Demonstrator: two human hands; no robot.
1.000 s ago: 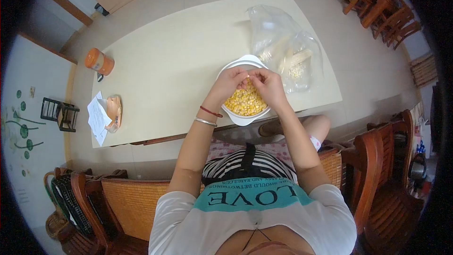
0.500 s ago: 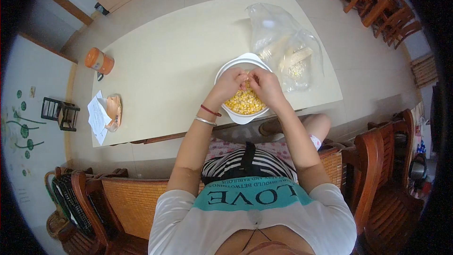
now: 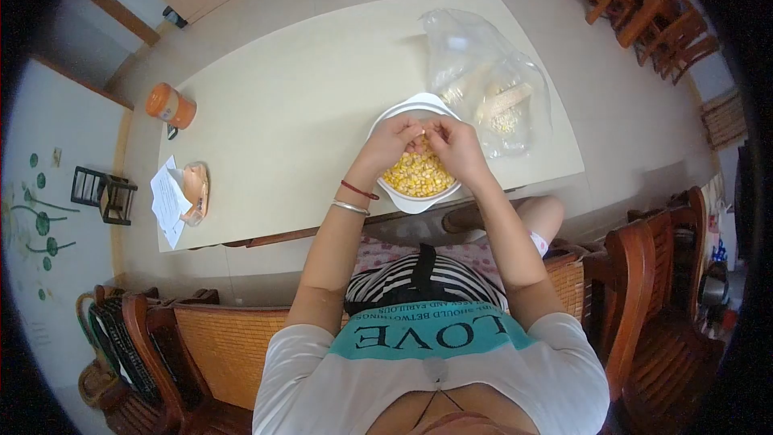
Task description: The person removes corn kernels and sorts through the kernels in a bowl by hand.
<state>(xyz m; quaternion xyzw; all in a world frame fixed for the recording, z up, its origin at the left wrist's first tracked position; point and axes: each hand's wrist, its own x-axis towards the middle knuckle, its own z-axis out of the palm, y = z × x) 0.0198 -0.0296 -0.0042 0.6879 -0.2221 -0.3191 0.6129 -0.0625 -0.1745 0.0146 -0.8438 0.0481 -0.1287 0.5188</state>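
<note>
A white bowl with side handles holds loose yellow corn kernels. Over its far half, my left hand has its fingers curled around something small that I cannot make out. My right hand meets it there, thumb and fingers pinched together at the same spot. A tiny pale bit shows between the fingertips. Right of the bowl lies a clear plastic bag with pale corn cobs and some loose kernels in it.
On the cream table an orange jar stands at the far left. White papers and a clear pack with orange contents lie at the left edge. Wooden chairs are beside and behind me.
Both hands stay over the bowl; only their fingers have shifted slightly against each other.
</note>
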